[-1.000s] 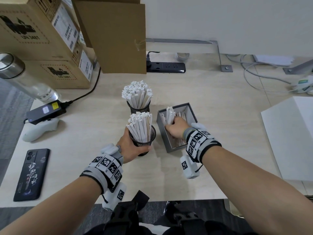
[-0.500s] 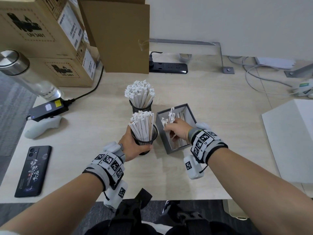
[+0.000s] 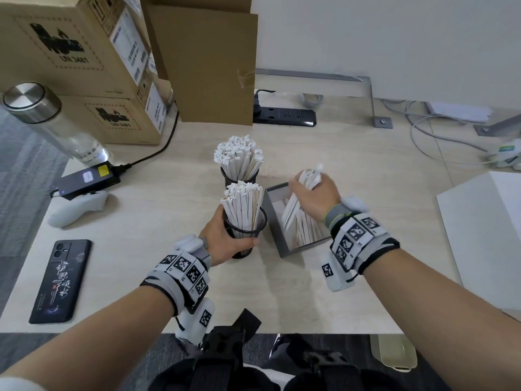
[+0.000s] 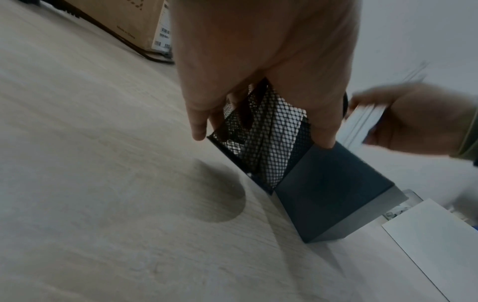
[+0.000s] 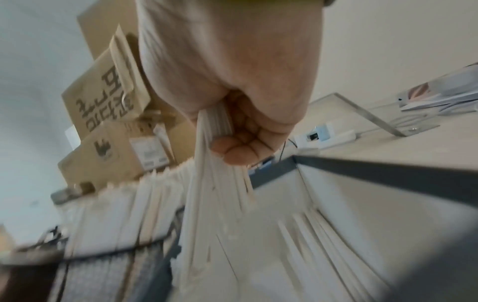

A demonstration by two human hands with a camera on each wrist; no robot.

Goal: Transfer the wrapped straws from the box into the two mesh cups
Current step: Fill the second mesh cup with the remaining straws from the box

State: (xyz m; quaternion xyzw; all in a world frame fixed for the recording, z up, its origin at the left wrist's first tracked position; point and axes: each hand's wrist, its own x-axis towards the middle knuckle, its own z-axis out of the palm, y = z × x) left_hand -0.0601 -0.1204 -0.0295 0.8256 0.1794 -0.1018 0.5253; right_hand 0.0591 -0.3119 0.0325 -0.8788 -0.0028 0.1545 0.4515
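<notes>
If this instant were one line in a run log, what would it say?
left hand: holds near mesh cup | right hand: grips bundle of wrapped straws, above grey box | far mesh cup: full

Two mesh cups left of the box, mid-table.

The near mesh cup [image 3: 244,227] stands just left of the box [image 3: 284,244], the far mesh cup [image 3: 239,176] right behind it, both holding upright straws [image 3: 242,207]. Cardboard cartons [image 3: 84,66] sit back left, a power strip [image 3: 284,116] behind, and a phone [image 3: 60,280] near the left front edge of the table [image 3: 366,176].
</notes>
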